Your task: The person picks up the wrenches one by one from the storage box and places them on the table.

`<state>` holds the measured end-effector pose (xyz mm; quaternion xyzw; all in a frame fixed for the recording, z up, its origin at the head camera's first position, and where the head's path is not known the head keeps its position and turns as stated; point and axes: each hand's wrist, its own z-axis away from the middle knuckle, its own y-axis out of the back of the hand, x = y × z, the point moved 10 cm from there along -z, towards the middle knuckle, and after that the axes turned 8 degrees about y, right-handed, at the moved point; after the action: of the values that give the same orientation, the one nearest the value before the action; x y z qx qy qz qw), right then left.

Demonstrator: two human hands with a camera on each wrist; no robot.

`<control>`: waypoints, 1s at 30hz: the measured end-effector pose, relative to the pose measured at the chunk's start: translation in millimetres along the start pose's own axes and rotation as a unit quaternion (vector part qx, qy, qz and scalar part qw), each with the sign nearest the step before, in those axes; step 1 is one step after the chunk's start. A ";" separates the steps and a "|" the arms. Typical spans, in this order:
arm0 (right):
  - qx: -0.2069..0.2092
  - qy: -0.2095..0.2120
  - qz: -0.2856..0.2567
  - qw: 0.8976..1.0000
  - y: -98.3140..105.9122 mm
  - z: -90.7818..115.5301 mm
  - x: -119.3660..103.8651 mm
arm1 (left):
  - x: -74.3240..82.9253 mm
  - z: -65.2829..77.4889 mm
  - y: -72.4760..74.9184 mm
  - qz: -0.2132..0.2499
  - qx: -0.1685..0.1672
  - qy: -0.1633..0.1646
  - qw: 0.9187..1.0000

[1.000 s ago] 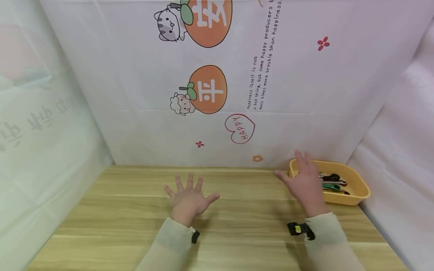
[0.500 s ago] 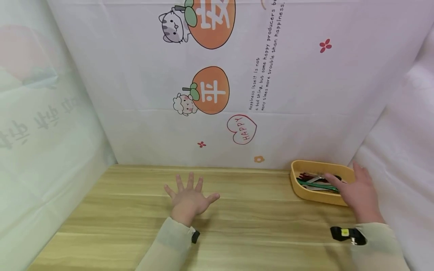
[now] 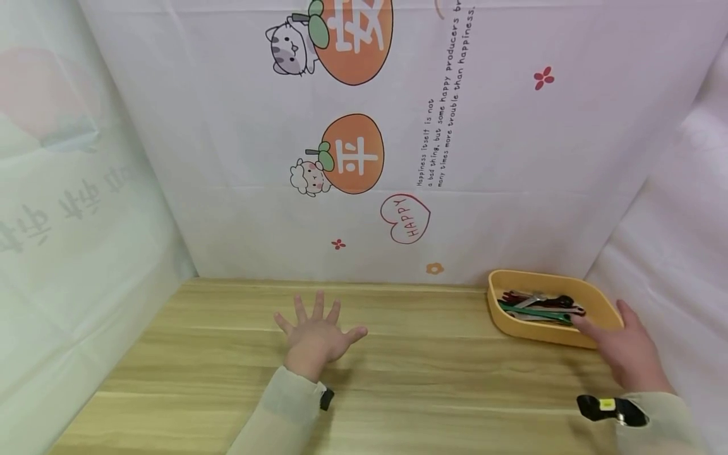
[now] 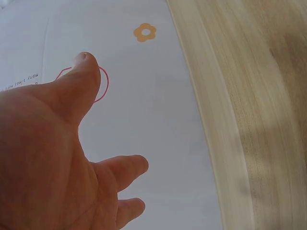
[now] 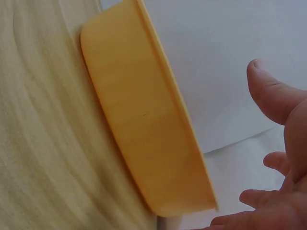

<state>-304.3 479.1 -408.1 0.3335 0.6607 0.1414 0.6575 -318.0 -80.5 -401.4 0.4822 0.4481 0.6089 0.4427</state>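
Holds right hand (image 3: 634, 354) with fingers apart, near yellow plastic basket (image 5: 136, 110) at four o'clock; spreads left hand (image 3: 315, 340), fingers apart, over surface (image 3: 426, 379) at seven o'clock.

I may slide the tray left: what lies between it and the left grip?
Only bare tabletop shows between the left grip and the tray, in the head view.

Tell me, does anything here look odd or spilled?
The white printed backdrop looks odd: its lettering and cartoon animals lie sideways, as if hung turned. I see no spill; the small items sit jumbled inside the yellow basket.
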 end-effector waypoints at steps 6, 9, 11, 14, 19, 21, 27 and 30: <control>-0.013 -0.030 -0.045 0.998 -6.4 -4.8 27.5 | -0.8 -0.2 -1.4 0.002 -0.003 0.000 1.000; 0.004 -0.030 -0.083 0.996 -5.5 -8.9 34.3 | -2.1 -1.3 -3.4 0.002 -0.005 0.003 1.000; 0.022 -0.030 -0.100 0.994 -3.2 -11.7 37.1 | -3.0 -2.0 -4.3 0.002 -0.004 0.005 1.000; 0.039 -0.033 -0.122 0.991 -1.4 -14.9 40.0 | -4.0 -3.1 -5.3 0.001 -0.002 0.006 1.000; 0.045 -0.050 -0.164 0.984 -0.8 -19.9 43.8 | -3.9 -5.0 -5.9 0.001 0.001 0.003 1.000; 0.042 -0.055 -0.177 0.982 -1.4 -22.1 46.3 | -4.2 -5.4 -6.3 0.003 0.001 0.002 1.000; 0.022 -0.089 -0.216 0.972 -8.8 -26.1 59.4 | -7.0 -7.0 -9.4 0.003 0.002 0.003 1.000; 0.025 -0.111 -0.234 0.966 -10.6 -27.0 63.5 | -7.9 -8.5 -11.4 0.004 0.002 0.002 1.000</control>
<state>-327.5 517.9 -461.4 0.1998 0.6462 -0.0705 0.7331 -324.0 -86.8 -415.2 0.4833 0.4487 0.6107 0.4382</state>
